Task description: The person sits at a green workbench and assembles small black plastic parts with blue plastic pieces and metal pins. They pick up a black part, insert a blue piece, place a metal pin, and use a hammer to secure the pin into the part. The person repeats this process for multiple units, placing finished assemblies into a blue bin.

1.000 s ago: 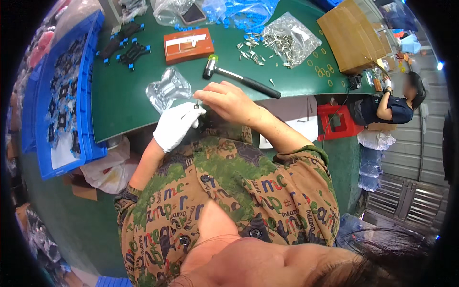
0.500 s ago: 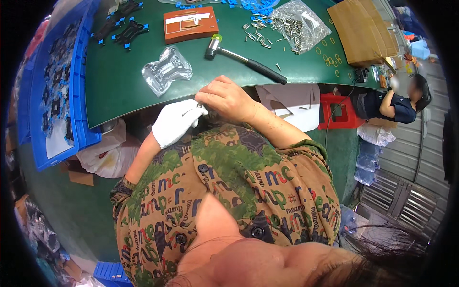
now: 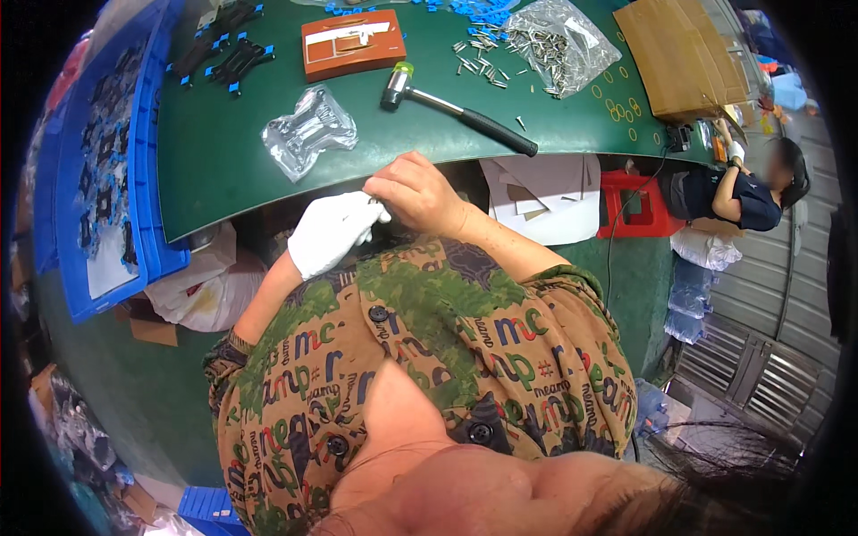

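Note:
At the near edge of the green table (image 3: 214, 170), my two hands meet in front of my body. My left hand (image 3: 329, 236) wears a white glove, and its fingers are closed. Bare and bent inward, my right hand (image 3: 422, 196) presses its fingertips against the gloved ones. A small piece seems to be pinched between them, but the fingers hide what it is. Just beyond the hands lies a clear plastic package (image 3: 310, 136) with a shaped form inside. A mallet (image 3: 487, 125) with a black grip and a yellow-green face rests to its right.
An orange-red box (image 3: 349, 59) stands farther back, beside black brackets with blue ends (image 3: 239, 62). Metal screws (image 3: 554, 67) spill around a clear bag. Thin tan rings (image 3: 617, 111) lie near a cardboard box (image 3: 675, 54). A blue crate (image 3: 147, 170) flanks the left; another person (image 3: 746, 196) works at right.
Both hands stay together, shifted very slightly, and the small dark bit between the fingertips is now harder to see. The other person's arm at far right has moved toward the table.

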Motion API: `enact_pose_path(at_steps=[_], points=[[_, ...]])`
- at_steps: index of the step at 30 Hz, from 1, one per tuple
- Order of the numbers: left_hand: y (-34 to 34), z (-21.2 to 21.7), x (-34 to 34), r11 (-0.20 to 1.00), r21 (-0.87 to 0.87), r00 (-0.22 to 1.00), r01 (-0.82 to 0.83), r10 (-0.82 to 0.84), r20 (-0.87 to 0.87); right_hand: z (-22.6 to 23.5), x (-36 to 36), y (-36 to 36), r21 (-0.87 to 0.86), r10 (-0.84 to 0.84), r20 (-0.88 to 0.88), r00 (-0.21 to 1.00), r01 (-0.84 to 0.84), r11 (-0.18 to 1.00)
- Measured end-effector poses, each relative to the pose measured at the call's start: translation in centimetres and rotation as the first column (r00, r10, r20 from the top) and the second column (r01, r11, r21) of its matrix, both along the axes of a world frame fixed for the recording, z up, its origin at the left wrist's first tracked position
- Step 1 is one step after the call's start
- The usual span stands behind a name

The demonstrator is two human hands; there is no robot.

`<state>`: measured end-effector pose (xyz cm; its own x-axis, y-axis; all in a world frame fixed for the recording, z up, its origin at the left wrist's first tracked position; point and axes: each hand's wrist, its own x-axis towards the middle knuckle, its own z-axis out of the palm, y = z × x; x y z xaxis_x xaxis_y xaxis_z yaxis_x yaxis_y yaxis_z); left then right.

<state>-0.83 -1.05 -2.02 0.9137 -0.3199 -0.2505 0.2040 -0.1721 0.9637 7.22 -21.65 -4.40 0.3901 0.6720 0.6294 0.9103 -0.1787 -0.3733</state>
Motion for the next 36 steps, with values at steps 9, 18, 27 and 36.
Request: enact_pose_path(at_steps=[9,18,27,36], points=[[-0.1,-0.8,0.3,0.999,0.051,0.999,-0.001,-0.001,0.035,3.5,2.5,-3.1,-0.021,-0.109,0.102,0.989,0.112,0.993],[-0.5,0.0,0.7,1.0,-0.027,1.0,-0.009,0.008,-0.024,4.7,18.5,-10.3,-0.261,-0.645,-0.038,0.763,0.616,0.743],[-0.1,-0.3,0.1,0.999,-0.017,0.999,-0.045,0.045,-0.017,5.5,24.8,-6.8,-0.666,-0.707,0.127,0.695,0.588,0.459],[-0.3,0.1,0.2,0.997,-0.047,0.997,-0.055,0.052,-0.06,5.8,25.7,-5.2,-0.789,-0.656,0.257,0.709,0.546,0.281]])
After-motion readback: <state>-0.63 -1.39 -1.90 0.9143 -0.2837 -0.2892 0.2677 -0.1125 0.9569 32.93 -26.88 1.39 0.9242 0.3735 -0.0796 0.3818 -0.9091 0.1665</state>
